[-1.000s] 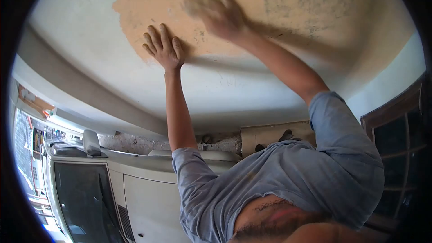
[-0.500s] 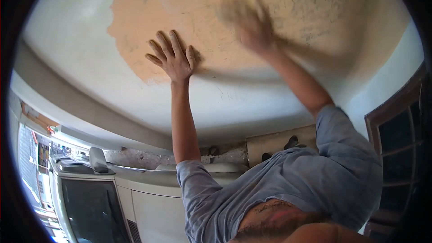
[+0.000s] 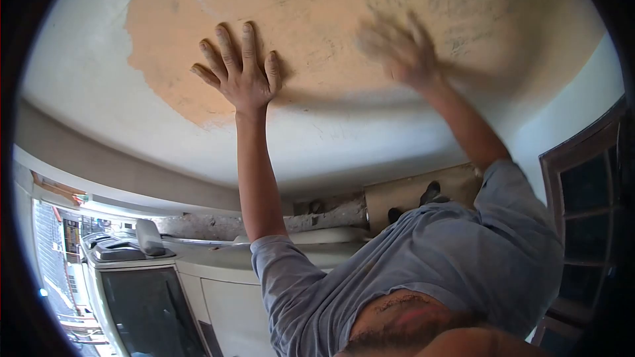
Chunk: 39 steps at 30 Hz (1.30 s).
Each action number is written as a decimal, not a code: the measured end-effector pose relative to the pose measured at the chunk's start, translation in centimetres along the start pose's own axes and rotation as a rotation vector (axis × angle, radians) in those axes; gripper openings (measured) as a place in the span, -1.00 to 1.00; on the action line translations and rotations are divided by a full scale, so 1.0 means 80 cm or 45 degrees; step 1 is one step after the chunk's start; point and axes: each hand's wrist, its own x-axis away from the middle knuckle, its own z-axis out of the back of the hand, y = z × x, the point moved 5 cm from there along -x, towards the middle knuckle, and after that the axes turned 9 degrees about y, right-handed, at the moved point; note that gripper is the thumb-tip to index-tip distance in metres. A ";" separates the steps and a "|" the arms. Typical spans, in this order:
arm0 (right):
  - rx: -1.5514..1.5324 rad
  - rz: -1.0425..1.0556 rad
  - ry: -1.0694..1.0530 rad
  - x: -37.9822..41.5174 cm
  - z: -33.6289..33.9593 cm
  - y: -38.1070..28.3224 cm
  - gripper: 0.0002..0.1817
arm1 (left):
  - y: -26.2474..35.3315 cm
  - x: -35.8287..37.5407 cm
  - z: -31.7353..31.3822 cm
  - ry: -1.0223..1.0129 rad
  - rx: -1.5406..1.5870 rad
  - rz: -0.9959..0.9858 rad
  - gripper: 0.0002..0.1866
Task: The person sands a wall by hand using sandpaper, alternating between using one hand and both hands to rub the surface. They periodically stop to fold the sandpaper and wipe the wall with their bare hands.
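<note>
My left hand point(image 3: 245, 79) lies flat against an upright wall, fingers spread and thumb out, with pale dust on the fingertips. It rests on a tan-orange patch point(image 3: 317, 53) that covers much of the white wall point(image 3: 79, 59). My right hand point(image 3: 403, 53) is over the same patch, farther right, and is smeared by motion. Whether something lies under its fingers cannot be made out. Dark scuffs and scratch marks point(image 3: 456, 20) show on the patch near this hand.
A light-coloured vehicle point(image 3: 231, 311) with a side mirror point(image 3: 150, 237) stands close behind at the lower left. At right is a dark-framed window or door with panes point(image 3: 585, 192). A ledge point(image 3: 132, 165) runs along the wall's left side. My dark shoe point(image 3: 431, 192) shows on the floor below.
My right hand has moved right and slightly down across the patch. My left hand shows a little higher and farther left, still flat on the wall. The whole view has shifted somewhat.
</note>
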 end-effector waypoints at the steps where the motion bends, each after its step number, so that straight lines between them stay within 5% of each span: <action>1: 0.062 -0.020 0.100 -0.057 0.001 0.016 -0.63 | 0.001 0.000 -0.001 -0.028 0.000 -0.020 -0.40; 4: -0.287 -0.724 -0.272 -0.112 -0.055 0.066 -0.58 | 0.001 0.000 -0.001 -0.053 0.002 -0.046 -0.34; 6: -0.012 -0.342 0.361 -0.161 0.006 0.036 -0.64 | -0.001 0.002 -0.001 0.002 0.046 -0.020 -0.39; 9: -0.052 -0.309 0.003 -0.011 -0.011 -0.024 -0.56 | -0.001 0.002 -0.001 0.011 0.064 -0.019 -0.39; 10: -0.141 -0.319 0.113 0.053 -0.012 -0.045 -0.69 | -0.003 0.004 -0.002 0.000 0.053 -0.005 -0.39; 14: -0.353 -0.212 -0.268 0.189 0.005 -0.044 -0.79 | -0.003 0.002 0.000 -0.007 0.027 0.008 -0.37; 18: -0.230 0.033 -0.169 0.079 0.011 0.010 -0.69 | 0.003 -0.001 0.001 -0.033 -0.007 -0.075 -0.29; 20: -0.079 -0.135 -0.097 -0.033 0.014 0.037 -0.62 | 0.003 -0.002 0.001 -0.039 0.013 -0.084 -0.29; 22: -0.214 -0.302 0.353 -0.122 0.013 0.062 -0.60 | 0.004 0.000 0.001 -0.052 0.032 -0.093 -0.28; 25: -0.035 -0.475 0.364 -0.103 0.008 0.031 -0.64 | 0.006 0.003 -0.001 -0.018 0.022 -0.068 -0.33; 31: -0.109 -0.382 0.146 0.133 0.007 -0.025 -0.74 | 0.007 0.011 0.001 -0.004 -0.001 0.004 -0.34; 33: -0.151 -0.128 0.095 0.125 0.011 0.001 -0.76 | 0.010 0.009 0.001 0.031 0.006 -0.025 -0.35; 35: 0.007 -0.149 0.140 0.044 0.035 0.062 -0.70 | 0.012 0.010 0.002 0.017 -0.008 -0.032 -0.35; 36: -0.125 -0.588 -0.305 0.003 0.026 0.105 -0.72 | 0.013 0.010 0.002 0.015 -0.023 -0.058 -0.35; 38: -0.250 -1.028 -0.743 -0.026 0.013 0.138 -0.70 | 0.013 0.011 0.002 0.016 -0.006 -0.068 -0.36; 39: -0.074 -0.767 -0.210 -0.057 0.032 0.144 -0.68 | 0.012 0.011 0.003 0.017 -0.008 -0.074 -0.36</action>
